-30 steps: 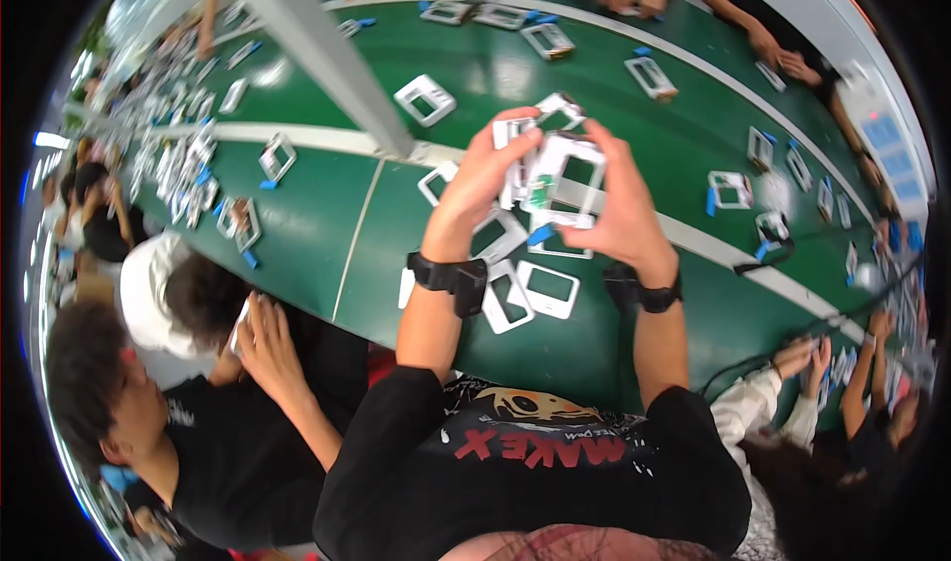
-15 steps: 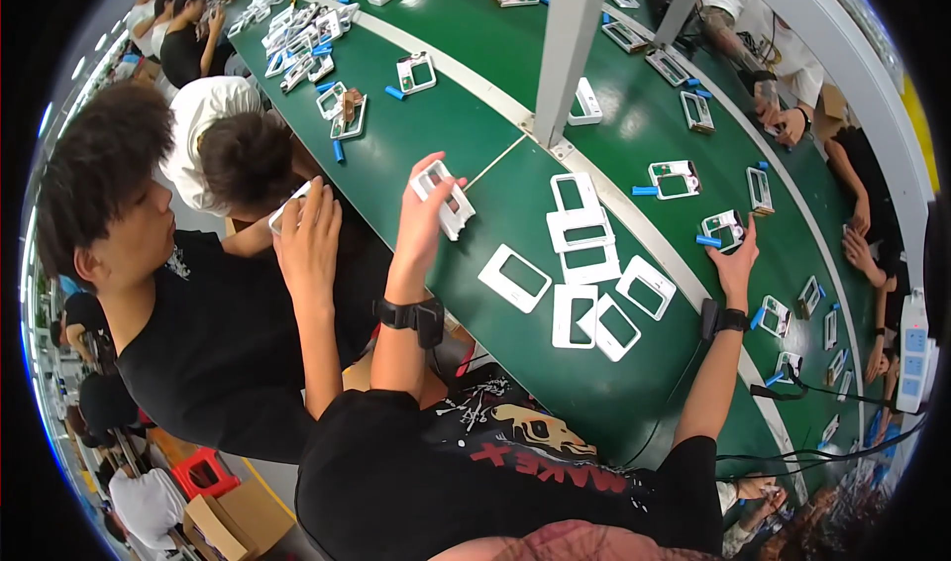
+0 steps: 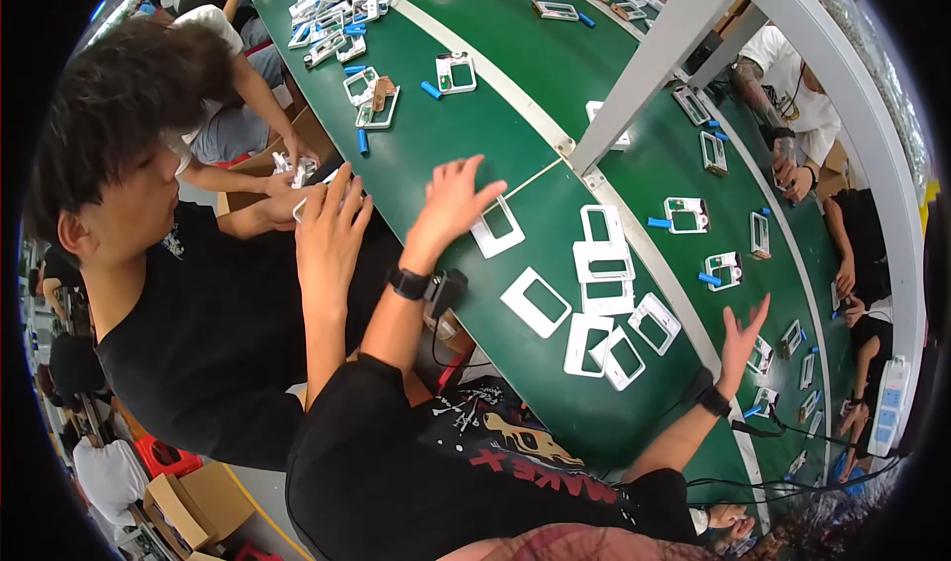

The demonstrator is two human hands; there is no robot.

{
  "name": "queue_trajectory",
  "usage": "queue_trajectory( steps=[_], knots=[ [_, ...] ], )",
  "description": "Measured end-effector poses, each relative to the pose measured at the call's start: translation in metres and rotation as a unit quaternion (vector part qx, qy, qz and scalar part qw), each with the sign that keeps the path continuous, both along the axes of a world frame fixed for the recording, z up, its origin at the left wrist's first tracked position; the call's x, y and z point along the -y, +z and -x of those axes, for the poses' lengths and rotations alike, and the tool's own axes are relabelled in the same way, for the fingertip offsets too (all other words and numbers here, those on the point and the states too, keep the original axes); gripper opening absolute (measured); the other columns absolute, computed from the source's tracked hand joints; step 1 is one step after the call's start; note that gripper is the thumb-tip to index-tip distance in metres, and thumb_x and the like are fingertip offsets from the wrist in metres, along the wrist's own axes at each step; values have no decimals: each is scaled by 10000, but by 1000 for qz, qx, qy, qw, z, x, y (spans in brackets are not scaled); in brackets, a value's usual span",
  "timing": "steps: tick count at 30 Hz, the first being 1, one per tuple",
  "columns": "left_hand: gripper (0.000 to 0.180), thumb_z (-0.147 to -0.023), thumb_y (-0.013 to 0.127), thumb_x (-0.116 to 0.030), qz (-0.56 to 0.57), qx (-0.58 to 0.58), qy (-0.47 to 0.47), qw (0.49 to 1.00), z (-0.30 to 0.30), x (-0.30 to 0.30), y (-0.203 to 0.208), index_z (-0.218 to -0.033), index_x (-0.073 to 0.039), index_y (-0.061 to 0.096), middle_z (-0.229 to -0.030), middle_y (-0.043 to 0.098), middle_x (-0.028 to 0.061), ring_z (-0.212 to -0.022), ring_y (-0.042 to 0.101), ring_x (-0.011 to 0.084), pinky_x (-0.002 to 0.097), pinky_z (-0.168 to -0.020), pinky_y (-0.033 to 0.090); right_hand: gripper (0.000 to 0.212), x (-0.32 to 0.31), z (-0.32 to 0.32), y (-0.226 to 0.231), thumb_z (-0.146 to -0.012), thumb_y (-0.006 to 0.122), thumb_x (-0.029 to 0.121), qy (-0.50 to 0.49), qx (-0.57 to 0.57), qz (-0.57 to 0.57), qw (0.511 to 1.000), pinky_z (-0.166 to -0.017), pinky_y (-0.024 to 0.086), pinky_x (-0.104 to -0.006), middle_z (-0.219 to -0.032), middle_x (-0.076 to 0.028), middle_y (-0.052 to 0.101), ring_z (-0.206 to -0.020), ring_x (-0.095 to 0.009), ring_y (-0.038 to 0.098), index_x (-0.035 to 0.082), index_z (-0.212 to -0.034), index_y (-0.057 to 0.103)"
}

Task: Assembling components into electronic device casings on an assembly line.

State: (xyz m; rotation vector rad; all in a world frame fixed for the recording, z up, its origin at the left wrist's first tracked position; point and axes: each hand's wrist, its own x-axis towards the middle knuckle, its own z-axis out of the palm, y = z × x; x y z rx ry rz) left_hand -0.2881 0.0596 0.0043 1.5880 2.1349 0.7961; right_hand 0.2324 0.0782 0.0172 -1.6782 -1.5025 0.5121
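The left hand (image 3: 451, 204) is hovering over the green worktop (image 3: 475, 135) with its fingers spread wide, gripping nothing, and its fingertips are sitting just beside a white rectangular frame (image 3: 497, 227) lying flat at their right. Further out to the right of that hand, a cluster of white frames (image 3: 604, 294) is lying spread across the worktop, some overlapping, some touching at the edges, with one tilted frame (image 3: 536, 302) lying nearest the wrist side. The right hand (image 3: 738, 338) is hanging well apart from the left, on the far side of that cluster, palm open and fingers fanned, holding nothing at all; the frames are lying between the two hands. A black band (image 3: 408, 284) is showing on the left wrist and another on the right wrist (image 3: 712, 401). Just to the left of the left hand, a neighbouring person's hand (image 3: 332, 229) is resting with fingers extended, close but not touching. Beyond the left hand's fingertips, a grey post (image 3: 654, 66) is rising from the worktop, and more frames with blue pieces (image 3: 433, 90) are lying scattered further away along the green surface.
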Motion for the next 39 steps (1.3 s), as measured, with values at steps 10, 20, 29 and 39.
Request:
queue_trajectory(
  steps=[10, 20, 29, 39],
  knots=[
    [466, -769, 761, -275, 12, -194, 152, 969, 62, -161, -18, -1186, -139, 602, -1358, 462, 212, -1285, 394, 434, 539, -979, 415, 742, 33, 18, 31, -873, 644, 82, -11, -35, 38, 999, -1097, 335, -468, -1551, -120, 266, -1396, -318, 318, 149, -1513, 274],
    [161, -750, 714, -94, -96, -133, -31, 986, -2, -88, -25, -902, -85, 665, -1292, 545, 170, -1129, 547, 391, 512, -922, 465, 684, 34, 79, 68, -791, 668, 44, 201, 41, -24, 978, -1097, 332, -445, -1542, -106, 280, -1389, -277, 337, 99, -1428, 425],
    [80, -745, 655, -41, -206, -166, -120, 957, -124, 2, 50, -803, -65, 605, -1277, 550, 185, -1097, 582, 357, 540, -996, 396, 510, 24, 105, 59, -876, 626, 89, 336, -143, 82, 927, -1012, 432, -365, -1324, -127, 572, -1213, -273, 556, 17, -1361, 485],
    [140, -665, 699, -40, -259, -188, -312, 894, -282, 44, 91, -759, -85, 607, -1316, 560, 109, -1182, 540, 326, 448, -926, 403, 341, -3, 46, 63, -984, 488, 58, 196, -525, 87, 824, -899, 527, -319, -1191, -186, 633, -1062, -234, 649, -56, -1303, 523]
  ],
)
